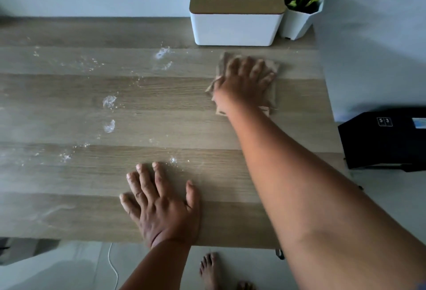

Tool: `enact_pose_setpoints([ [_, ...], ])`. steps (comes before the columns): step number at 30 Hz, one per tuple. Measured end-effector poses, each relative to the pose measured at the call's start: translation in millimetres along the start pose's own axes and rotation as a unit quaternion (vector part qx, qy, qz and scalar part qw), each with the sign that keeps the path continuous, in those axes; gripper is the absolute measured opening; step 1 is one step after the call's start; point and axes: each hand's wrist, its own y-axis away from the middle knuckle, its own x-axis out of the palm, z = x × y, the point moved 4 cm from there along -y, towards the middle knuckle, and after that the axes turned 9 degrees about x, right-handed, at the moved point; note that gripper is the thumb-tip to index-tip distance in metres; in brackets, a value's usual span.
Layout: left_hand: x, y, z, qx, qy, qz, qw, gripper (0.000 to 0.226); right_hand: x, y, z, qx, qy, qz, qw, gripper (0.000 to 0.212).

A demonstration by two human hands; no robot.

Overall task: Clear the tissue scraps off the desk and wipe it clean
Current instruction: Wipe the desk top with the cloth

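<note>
While the wooden desk (161, 116) is filling most of the view from the wall down to its near edge, the person's two bare arms are reaching over it from below. A black box (389, 137) is sitting off the desk's right side, lower than the top. At the back right of the desk a white tissue box (237, 25) with a wooden slotted lid is standing against the wall, and just beside it, on its right, a white pot with a green plant (302, 12) is standing in the corner.

Near the tissue box, in front of it, a tan cloth (273, 94) is lying flat on the wood. The right hand (244, 82) is pressing down on this cloth, palm down, fingers spread wide and fairly straight, pointing toward the back wall; the cloth's edges are showing around the hand on the far, left and right sides.

Close to the near edge, the left hand (161, 209) is resting flat on the bare wood, fingers splayed and straight, thumb out to the right, holding nothing.

Small white tissue scraps (109, 101) and finer flecks are lying scattered over the left and middle of the desk, well apart from the cloth; a few specks are lying just beyond the left hand's fingertips.
</note>
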Motion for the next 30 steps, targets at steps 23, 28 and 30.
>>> enact_pose_setpoints([
  [23, -1.9, 0.4, -0.9, 0.002, -0.001, -0.005, 1.0, 0.096, -7.9, -1.8, -36.1, 0.04, -0.003, -0.008, 0.999, 0.081],
  [28, 4.7, -0.9, 1.9, 0.004, -0.008, -0.01, 1.0, 0.095, 14.3, 90.8, 6.0, -0.186, -0.004, -0.009, 0.983, 0.071],
  [30, 6.1, -1.5, 3.7, 0.006, -0.009, -0.013, 1.0, 0.095, 21.4, 128.7, -16.0, -0.243, 0.001, -0.016, 0.97, 0.069],
])
